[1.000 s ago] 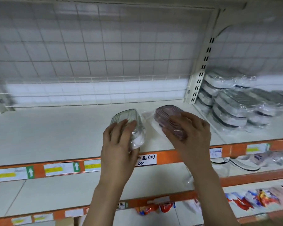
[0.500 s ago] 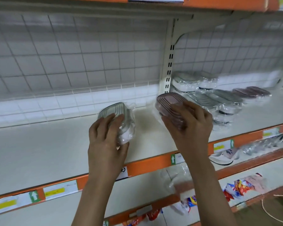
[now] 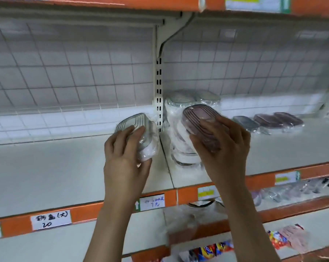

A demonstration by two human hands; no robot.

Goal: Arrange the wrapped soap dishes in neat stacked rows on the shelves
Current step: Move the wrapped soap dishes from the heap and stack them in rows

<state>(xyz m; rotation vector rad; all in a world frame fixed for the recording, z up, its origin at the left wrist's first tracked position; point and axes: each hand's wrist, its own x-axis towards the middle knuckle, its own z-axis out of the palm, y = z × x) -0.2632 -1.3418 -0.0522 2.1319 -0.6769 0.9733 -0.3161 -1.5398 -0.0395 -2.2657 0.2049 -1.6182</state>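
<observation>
My left hand (image 3: 125, 159) grips a grey wrapped soap dish (image 3: 136, 125), held above the white shelf (image 3: 65, 173) just left of the upright post. My right hand (image 3: 224, 148) grips a pink wrapped soap dish (image 3: 196, 115), held in front of a stack of grey wrapped dishes (image 3: 180, 146) on the right shelf bay. Part of that stack is hidden behind my right hand. Further right, a grey dish (image 3: 246, 122) and two pink dishes (image 3: 279, 120) lie in a single-layer row on the same shelf.
A slotted upright post (image 3: 158, 95) divides the two bays in front of a wire-grid back panel. Orange shelf edges carry price labels (image 3: 51, 219). Below, a lower shelf holds clear-wrapped items (image 3: 284, 191), and colourful packets (image 3: 213, 250) lie lower still.
Both hands, each with its dish, have moved right along the shelf; the pink dish is now in front of the stacked grey dishes, and the view has shifted right and up.
</observation>
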